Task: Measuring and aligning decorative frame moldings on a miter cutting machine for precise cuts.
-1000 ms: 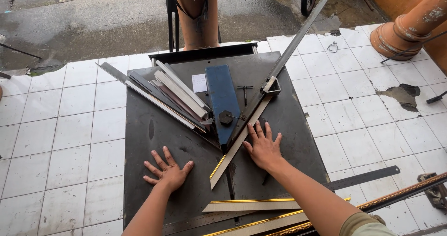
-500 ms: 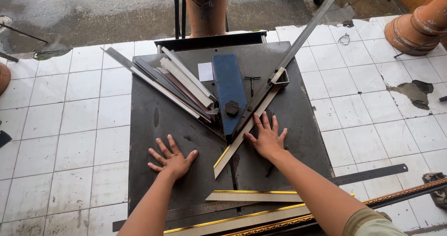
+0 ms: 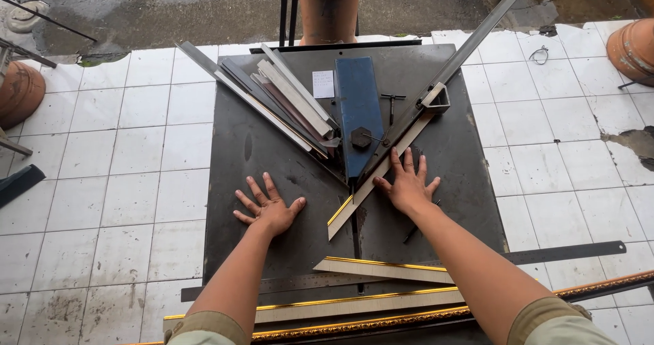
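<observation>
Head view of a dark steel cutting table (image 3: 272, 147) standing on a floor of white tiles (image 3: 102, 168); since a second ago the framing has crept forward and down, while the layout on the plate is unchanged. Two long guide rails form a V on the plate: the right rail (image 3: 477, 35) runs from the upper right corner down to the centre, and a bundle of grey and pale strips (image 3: 286, 103) lies along the left one. A blue blade housing (image 3: 357, 110) sits between them with a black hexagonal knob (image 3: 360, 138) at its lower end. A cream moulding strip with a gold edge (image 3: 371, 192) lies against the right rail, its cut tip pointing down-left past the centre slot. The right hand (image 3: 407, 185) lies flat, fingers spread and gripping nothing, palm on the plate and fingertips on or at that strip; compared with the earlier frames it has kept the same place, which suggests the strip is being held seated against the rail rather than fed. The left hand (image 3: 269, 207) is likewise open and flat on bare plate, well apart from the strip, and has hardly shifted. Nearer the person lie a short mitred offcut (image 3: 385, 269), longer gold-edged mouldings (image 3: 354, 309) and a steel ruler (image 3: 565, 252). A terracotta pot (image 3: 20, 89) stands at far left
</observation>
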